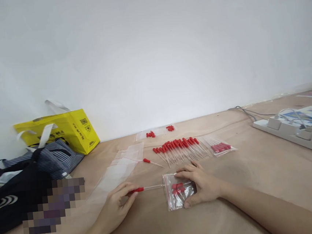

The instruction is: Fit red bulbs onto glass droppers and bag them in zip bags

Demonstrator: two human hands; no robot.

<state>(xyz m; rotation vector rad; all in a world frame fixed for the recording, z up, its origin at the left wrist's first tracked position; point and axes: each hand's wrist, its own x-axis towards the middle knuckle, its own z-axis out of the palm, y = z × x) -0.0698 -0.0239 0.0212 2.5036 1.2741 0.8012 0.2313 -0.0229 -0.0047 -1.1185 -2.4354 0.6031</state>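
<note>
My left hand (119, 204) pinches a glass dropper (151, 187) by its red rubber bulb. The dropper's thin tip points right and meets the mouth side of a clear zip-lock bag (170, 200). That bag lies on the table with a few red-bulbed droppers inside. Thumb and fingers of my right hand (199, 184) grip the bag from its right side and cover part of it. Behind the hands a row of several loose droppers (181, 146) fans out, bulbs away from me. One single dropper (147, 161) lies left of the row.
Flat empty zip bags (122, 164) overlap at left. A filled bag (221, 146) lies right of the row, and more bagged red bulbs (150, 134) lie near the wall. A yellow bag (82, 131) and dark bags stand left; a power strip (293, 137) with cables is right.
</note>
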